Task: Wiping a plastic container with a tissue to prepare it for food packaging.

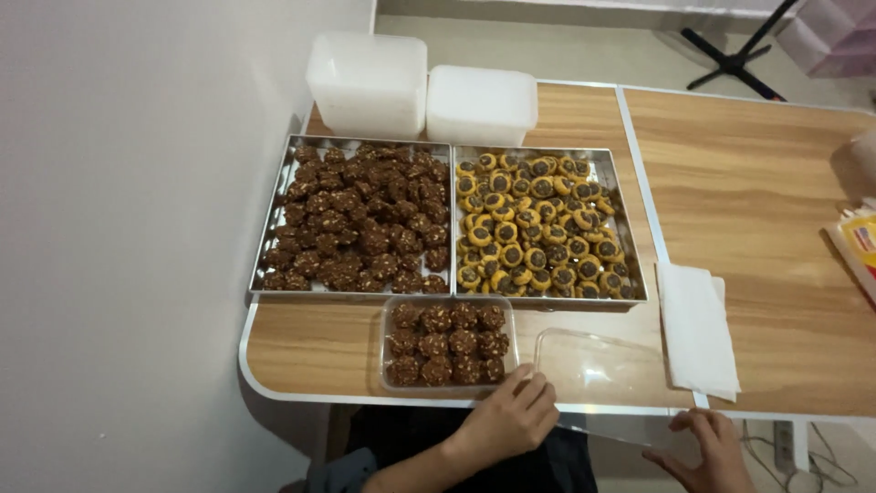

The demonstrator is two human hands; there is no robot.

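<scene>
**Hands at a filled cookie box, lid not yet on**

Left hand (507,418) rests with curled fingers against the near right corner of the clear box (448,345), gripping nothing that I can see. Right hand (704,445) seems to pinch the clear lid's (604,374) near edge. That box holds a full layer of chocolate cookies. Beyond it, both baking trays, the chocolate tray (357,217) and the jam-centred tray (540,225), remain heaped, and two white tubs (422,89) wait behind.

Wooden table (757,183) with two metal trays (356,219), clear cookie box (447,345), lid (602,370), napkin (698,329), white tubs (370,82).
</scene>
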